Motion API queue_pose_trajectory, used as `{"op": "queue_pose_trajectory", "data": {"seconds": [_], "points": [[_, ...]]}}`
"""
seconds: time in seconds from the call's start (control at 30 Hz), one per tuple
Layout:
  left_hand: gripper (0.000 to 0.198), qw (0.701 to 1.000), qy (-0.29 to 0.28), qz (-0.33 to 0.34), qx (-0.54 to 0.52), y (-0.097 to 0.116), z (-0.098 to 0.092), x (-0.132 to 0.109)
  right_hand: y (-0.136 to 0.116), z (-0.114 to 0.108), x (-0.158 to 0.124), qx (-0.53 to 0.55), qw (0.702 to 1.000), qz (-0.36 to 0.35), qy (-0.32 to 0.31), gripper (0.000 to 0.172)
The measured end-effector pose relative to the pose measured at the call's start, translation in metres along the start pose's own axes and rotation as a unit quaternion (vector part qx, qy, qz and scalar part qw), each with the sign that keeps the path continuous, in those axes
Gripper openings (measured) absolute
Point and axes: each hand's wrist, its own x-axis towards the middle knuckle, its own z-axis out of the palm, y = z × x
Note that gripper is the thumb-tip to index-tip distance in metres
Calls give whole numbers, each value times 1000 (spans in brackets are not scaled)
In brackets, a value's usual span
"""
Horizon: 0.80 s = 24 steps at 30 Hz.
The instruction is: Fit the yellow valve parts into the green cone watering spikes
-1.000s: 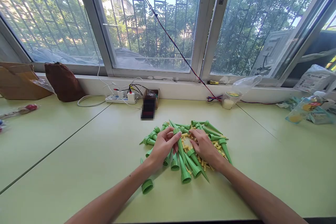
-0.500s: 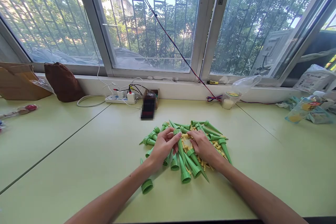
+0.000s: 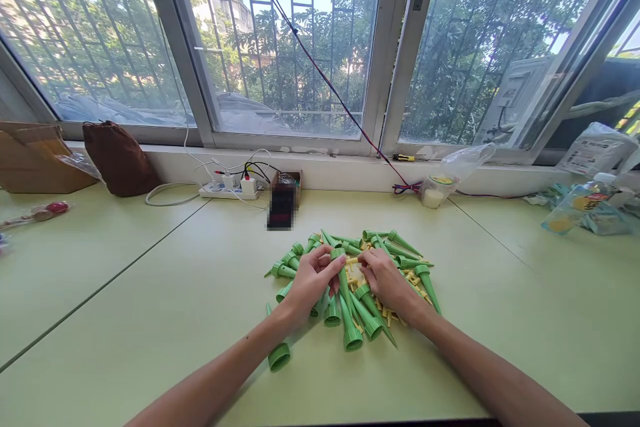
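My left hand [image 3: 316, 275] is closed around a green plastic plant-watering spike [image 3: 343, 280], its wide ribbed collar uppermost. Opposite it, my right hand [image 3: 384, 275] has its fingers pinched on a small yellow plastic valve piece [image 3: 353, 260], which points toward the spike's collar. Whether the two parts touch I cannot tell. Under and around both hands lies a pile of similar green spikes [image 3: 371, 327], with several small yellow pieces [image 3: 417, 280] scattered among them. One more spike [image 3: 279, 355] lies beside my left forearm.
Behind the pile, on the pale green table [image 3: 150, 300], stand a pixelated dark object [image 3: 281, 207] and a power strip [image 3: 230, 192] with cables. A brown pouch [image 3: 119, 160] is at left, a plastic cup [image 3: 436, 192] and a bottle [image 3: 577, 203] at right.
The yellow piece at my right fingertips now shows more clearly, level and pointing at the spike. My left hand and its spike have hardly moved.
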Motion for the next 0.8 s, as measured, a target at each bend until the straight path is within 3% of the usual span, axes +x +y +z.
{"op": "queue_pose_trajectory", "data": {"seconds": [0.23, 0.8], "points": [[35, 999, 10, 11, 31, 1, 1, 0, -16, -8, -1, 90, 992, -31, 78, 24], [36, 996, 19, 30, 82, -7, -1, 3, -20, -6, -3, 136, 972, -150, 121, 23]]}}
